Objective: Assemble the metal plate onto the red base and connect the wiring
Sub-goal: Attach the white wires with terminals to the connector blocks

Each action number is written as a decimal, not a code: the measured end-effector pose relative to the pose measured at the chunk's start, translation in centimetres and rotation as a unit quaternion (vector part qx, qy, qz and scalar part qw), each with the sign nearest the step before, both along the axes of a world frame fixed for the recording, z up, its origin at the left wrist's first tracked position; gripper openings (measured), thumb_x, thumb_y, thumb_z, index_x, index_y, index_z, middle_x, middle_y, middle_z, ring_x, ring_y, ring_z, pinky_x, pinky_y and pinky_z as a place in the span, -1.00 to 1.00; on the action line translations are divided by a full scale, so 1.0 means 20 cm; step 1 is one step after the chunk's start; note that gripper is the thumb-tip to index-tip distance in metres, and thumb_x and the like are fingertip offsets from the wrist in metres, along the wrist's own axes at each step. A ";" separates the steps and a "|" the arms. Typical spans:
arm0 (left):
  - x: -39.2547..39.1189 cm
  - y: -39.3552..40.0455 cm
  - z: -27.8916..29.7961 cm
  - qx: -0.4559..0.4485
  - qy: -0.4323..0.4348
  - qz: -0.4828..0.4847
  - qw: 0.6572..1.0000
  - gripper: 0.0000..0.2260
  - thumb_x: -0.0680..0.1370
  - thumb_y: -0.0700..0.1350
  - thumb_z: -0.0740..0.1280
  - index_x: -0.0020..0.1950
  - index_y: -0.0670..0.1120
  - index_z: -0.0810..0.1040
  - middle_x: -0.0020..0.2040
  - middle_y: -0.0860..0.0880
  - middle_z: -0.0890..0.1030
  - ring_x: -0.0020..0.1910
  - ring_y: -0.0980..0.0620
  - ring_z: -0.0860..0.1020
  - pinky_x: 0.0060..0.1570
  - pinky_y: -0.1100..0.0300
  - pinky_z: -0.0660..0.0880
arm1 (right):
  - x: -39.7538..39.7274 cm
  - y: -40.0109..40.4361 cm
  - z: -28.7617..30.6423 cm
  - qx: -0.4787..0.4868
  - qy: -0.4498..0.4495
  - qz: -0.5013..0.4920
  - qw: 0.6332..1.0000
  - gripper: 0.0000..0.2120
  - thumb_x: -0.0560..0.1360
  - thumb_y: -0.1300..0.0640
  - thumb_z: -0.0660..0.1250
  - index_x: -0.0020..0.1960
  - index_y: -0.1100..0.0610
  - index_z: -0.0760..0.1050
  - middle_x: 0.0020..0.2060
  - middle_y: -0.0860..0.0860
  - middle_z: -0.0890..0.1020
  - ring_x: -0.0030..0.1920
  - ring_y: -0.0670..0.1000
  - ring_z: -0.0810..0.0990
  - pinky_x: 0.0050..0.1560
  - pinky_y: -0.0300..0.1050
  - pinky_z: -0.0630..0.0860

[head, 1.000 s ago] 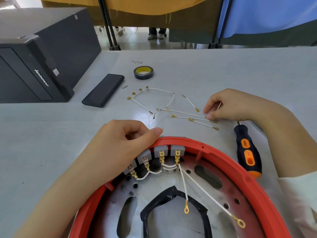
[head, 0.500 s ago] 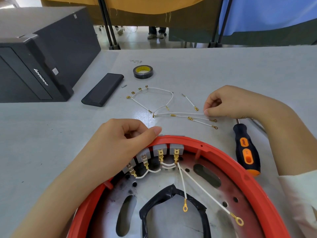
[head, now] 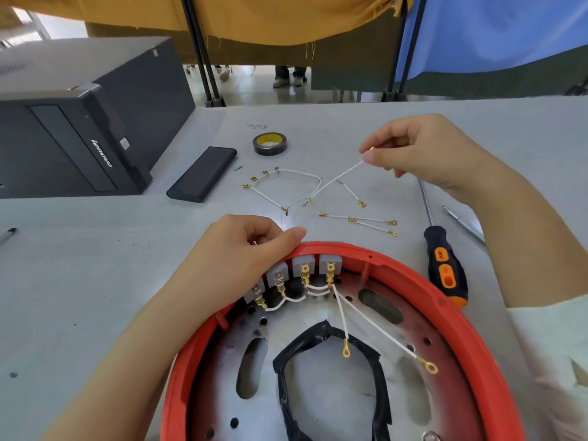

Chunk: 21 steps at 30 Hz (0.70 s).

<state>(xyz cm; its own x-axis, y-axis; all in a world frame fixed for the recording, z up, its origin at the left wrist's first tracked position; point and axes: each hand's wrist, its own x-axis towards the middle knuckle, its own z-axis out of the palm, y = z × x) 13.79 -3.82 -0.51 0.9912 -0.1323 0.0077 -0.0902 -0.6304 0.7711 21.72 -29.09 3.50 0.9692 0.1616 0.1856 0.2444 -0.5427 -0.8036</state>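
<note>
The red base [head: 413,275] lies at the near edge with the metal plate [head: 334,405] seated inside it. Several grey terminal blocks [head: 305,265] along its far rim carry gold connectors and short white jumpers. Two white leads with ring lugs [head: 346,351] trail over the plate. My left hand [head: 235,259] grips the base's far rim beside the blocks. My right hand [head: 423,151] is raised above the table, pinching one end of a white wire [head: 337,178]; the wire's other end still touches the table among the loose wires [head: 286,189].
An orange and black screwdriver [head: 445,265] lies right of the base, a thin metal tool [head: 464,224] beyond it. Black tape roll [head: 269,143], flat black case [head: 203,173] and a black computer tower [head: 79,128] sit at the far left. Two more short wires [head: 359,221] lie between.
My right hand has pinched a white wire on the table and lifted its end up and away. My left hand has stayed on the base's rim.
</note>
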 end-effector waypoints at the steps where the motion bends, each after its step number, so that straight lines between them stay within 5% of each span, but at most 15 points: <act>1: 0.00 0.00 0.00 -0.002 -0.003 -0.002 1.000 -0.61 0.46 0.26 0.32 -0.39 -0.01 0.54 -0.50 0.04 0.40 -0.53 0.19 0.31 -0.47 0.43 0.29 | -0.03 0.02 0.02 0.015 -0.005 0.002 1.000 -0.92 0.46 0.13 0.43 -0.14 -0.04 0.64 -0.28 -0.06 0.65 -0.33 -0.23 0.53 -0.33 -0.38 0.49; 8: 0.00 0.00 0.00 -0.033 -0.015 -0.037 0.999 -0.58 0.33 0.34 0.41 -0.33 -0.02 0.59 -0.50 0.13 0.36 -0.51 0.20 0.32 -0.47 0.43 0.28 | -0.29 0.22 0.07 0.025 -0.130 -0.011 0.991 -0.98 0.45 0.04 0.44 -0.12 -0.05 0.61 -0.24 -0.16 0.64 -0.25 -0.26 0.54 -0.25 -0.48 0.42; 11: 0.00 0.00 0.01 -0.031 -0.039 -0.036 0.998 -0.63 0.28 0.32 0.47 -0.26 0.02 0.64 -0.44 0.16 0.50 -0.48 0.25 0.39 -0.43 0.43 0.32 | -0.38 0.29 0.08 0.007 -0.188 -0.030 0.982 -0.98 0.50 0.03 0.38 -0.10 -0.06 0.56 -0.23 -0.22 0.59 -0.23 -0.34 0.53 -0.21 -0.52 0.38; 17: -0.02 -0.01 0.02 0.025 -0.102 -0.038 0.994 -0.71 0.36 0.28 0.47 -0.12 0.10 0.61 -0.19 0.22 0.65 -0.36 0.36 0.49 -0.29 0.30 0.36 | -0.39 0.34 0.09 -0.089 -0.187 -0.075 0.975 -0.93 0.59 0.11 0.24 -0.06 0.07 0.47 -0.23 -0.11 0.63 -0.17 -0.09 0.62 -0.04 0.02 0.56; 21: -0.02 -0.01 0.03 0.040 -0.104 -0.056 0.992 -0.73 0.41 0.25 0.44 -0.09 0.08 0.61 -0.13 0.22 0.64 -0.32 0.36 0.51 -0.26 0.32 0.38 | -0.38 0.36 0.11 -0.009 -0.179 -0.104 0.978 -0.92 0.62 0.12 0.20 -0.02 0.07 0.44 -0.25 -0.04 0.58 -0.28 -0.04 0.65 -0.20 -0.05 0.60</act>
